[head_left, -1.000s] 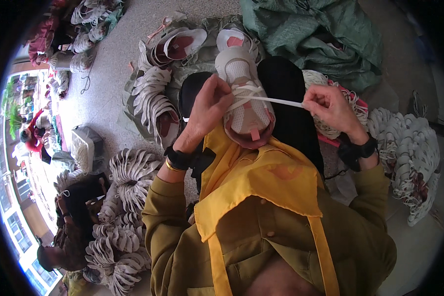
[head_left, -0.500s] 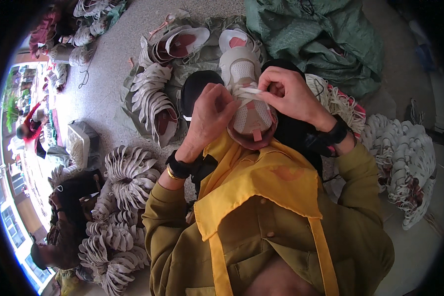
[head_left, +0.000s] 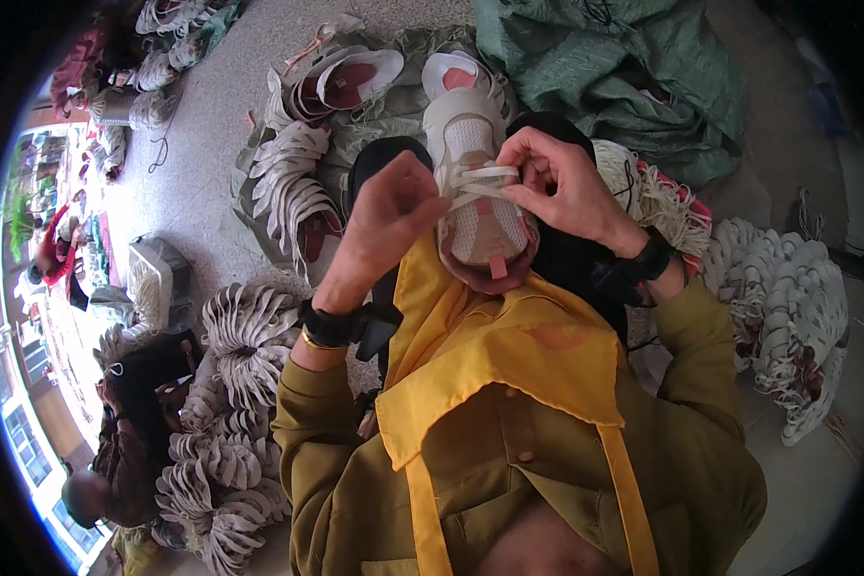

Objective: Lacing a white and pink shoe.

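Note:
Between my knees, toe pointing away, lies a white and pink shoe upper [head_left: 485,240]. White shoelace [head_left: 486,175] crosses its throat in several strands. At the shoe's left side, my left hand [head_left: 398,206] is closed in a pinch on a lace strand that runs to its fingertips. My right hand [head_left: 562,187] is at the right side, thumb and forefinger pinched on the lace as well. The pink-lined heel opening with its small pull tab faces me, over my yellow apron [head_left: 509,355].
More shoe uppers [head_left: 293,178] lie on a sheet at the far left. A green woven sack [head_left: 624,86] is at the far right. Bundled white uppers [head_left: 787,326] lie right, others [head_left: 254,346] left. A person [head_left: 115,461] sits at the left, near a plastic crate [head_left: 168,283].
My left hand has moved left and slightly down, drawing its lace strand out to the side. My right hand stays near the same spot, with the lace strands now straighter.

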Demonstrator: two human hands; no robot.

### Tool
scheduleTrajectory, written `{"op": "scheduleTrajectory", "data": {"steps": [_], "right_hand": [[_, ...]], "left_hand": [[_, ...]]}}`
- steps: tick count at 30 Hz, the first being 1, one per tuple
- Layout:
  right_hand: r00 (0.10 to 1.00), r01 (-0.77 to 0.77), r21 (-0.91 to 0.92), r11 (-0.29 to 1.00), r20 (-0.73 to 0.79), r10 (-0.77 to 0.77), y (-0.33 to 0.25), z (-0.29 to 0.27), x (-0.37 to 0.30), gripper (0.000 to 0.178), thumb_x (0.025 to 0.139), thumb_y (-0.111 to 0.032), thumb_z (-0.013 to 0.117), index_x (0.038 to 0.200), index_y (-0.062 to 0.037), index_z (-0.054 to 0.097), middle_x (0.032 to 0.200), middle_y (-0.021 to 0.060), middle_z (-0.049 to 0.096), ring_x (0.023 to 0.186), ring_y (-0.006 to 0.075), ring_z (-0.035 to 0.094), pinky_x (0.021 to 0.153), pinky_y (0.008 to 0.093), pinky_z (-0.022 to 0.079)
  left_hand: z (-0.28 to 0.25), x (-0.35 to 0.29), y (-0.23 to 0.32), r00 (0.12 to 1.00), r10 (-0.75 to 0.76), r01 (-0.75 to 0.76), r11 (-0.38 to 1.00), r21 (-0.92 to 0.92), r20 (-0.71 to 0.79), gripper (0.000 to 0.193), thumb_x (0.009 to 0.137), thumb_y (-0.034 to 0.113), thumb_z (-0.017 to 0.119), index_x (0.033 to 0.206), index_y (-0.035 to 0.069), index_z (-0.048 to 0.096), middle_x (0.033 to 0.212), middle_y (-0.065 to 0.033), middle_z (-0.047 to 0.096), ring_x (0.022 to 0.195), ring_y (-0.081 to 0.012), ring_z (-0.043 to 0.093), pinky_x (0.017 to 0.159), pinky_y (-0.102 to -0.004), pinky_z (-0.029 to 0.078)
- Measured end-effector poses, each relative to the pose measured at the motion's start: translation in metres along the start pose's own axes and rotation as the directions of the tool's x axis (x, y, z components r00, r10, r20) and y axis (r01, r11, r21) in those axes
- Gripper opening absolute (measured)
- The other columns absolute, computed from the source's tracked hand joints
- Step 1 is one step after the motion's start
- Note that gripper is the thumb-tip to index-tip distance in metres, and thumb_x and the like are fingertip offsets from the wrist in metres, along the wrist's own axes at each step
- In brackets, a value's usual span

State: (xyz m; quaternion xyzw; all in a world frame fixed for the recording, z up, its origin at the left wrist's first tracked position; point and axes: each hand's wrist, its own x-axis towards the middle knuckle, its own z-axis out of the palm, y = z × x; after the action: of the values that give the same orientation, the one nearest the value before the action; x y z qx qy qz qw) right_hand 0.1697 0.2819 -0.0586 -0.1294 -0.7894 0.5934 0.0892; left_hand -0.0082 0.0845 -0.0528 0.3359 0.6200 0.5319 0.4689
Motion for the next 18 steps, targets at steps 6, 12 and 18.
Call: {"op": "scheduleTrajectory", "data": {"steps": [6, 12, 18], "right_hand": [[0.993, 0.086, -0.177, 0.98, -0.066, -0.099, -0.001, 0.005, -0.012, 0.026, 0.085, -0.002, 0.077, 0.105, -0.0015, 0.06, 0.09, 0.004, 0.063, 0.071, 0.0096, 0.063, 0.061, 0.0254, 0.053], [0.996, 0.068, -0.224, 0.972, -0.049, -0.081, -0.01, 0.003, -0.023, 0.023, 0.086, -0.003, 0.077, 0.103, -0.0009, 0.062, 0.088, 0.0074, 0.063, 0.073, 0.0151, 0.066, 0.062, 0.0295, 0.056], [0.937, 0.275, -0.509, 0.816, -0.047, -0.346, -0.008, 0.001, -0.027, 0.011, 0.088, 0.0, 0.07, 0.097, -0.0009, 0.064, 0.089, 0.0095, 0.063, 0.08, 0.0264, 0.068, 0.068, 0.0353, 0.056]], "left_hand": [[-0.03, -0.025, 0.015, 0.993, -0.114, 0.112, 0.99, -0.083, -0.026, 0.018, 0.094, 0.004, 0.072, 0.095, 0.009, 0.055, 0.083, 0.0056, 0.06, 0.074, -0.0014, 0.052, 0.066, -0.0199, 0.04], [-0.024, -0.033, 0.005, 0.989, -0.14, 0.138, 0.989, -0.058, -0.038, 0.016, 0.095, 0.006, 0.071, 0.095, 0.009, 0.055, 0.08, 0.0059, 0.059, 0.072, -0.0016, 0.05, 0.065, -0.0193, 0.04], [-0.017, -0.033, 0.011, 0.997, -0.039, 0.045, 0.996, 0.081, -0.07, 0.015, 0.097, 0.005, 0.069, 0.093, 0.008, 0.055, 0.079, 0.0085, 0.052, 0.073, 0.0004, 0.044, 0.065, -0.0188, 0.035]]}}
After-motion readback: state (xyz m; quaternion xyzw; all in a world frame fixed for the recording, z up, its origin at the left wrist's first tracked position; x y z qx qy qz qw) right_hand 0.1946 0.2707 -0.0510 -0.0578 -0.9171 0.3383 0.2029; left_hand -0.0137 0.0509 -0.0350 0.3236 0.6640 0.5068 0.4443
